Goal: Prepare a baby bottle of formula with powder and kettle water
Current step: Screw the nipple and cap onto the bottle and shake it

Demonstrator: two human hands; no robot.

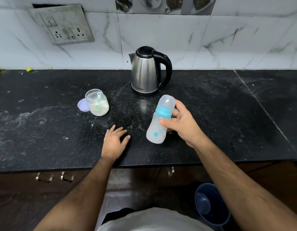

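Observation:
My right hand (182,124) grips a capped baby bottle (158,129) with a blue collar and clear cap, tilted a little to the right above the black counter (52,130); its contents look milky white. My left hand (113,142) rests flat on the counter with fingers spread, left of the bottle. A steel kettle (146,72) with a black handle and shut lid stands at the back by the wall. An open glass jar of pale powder (97,103) with a scoop inside stands at mid left, its purple lid (82,105) lying beside it.
A wall socket plate (64,25) is set in the marble tiles at upper left. Drawer handles (54,177) run below the counter's front edge. A blue bucket (211,205) stands on the floor at lower right. White powder dust streaks the counter.

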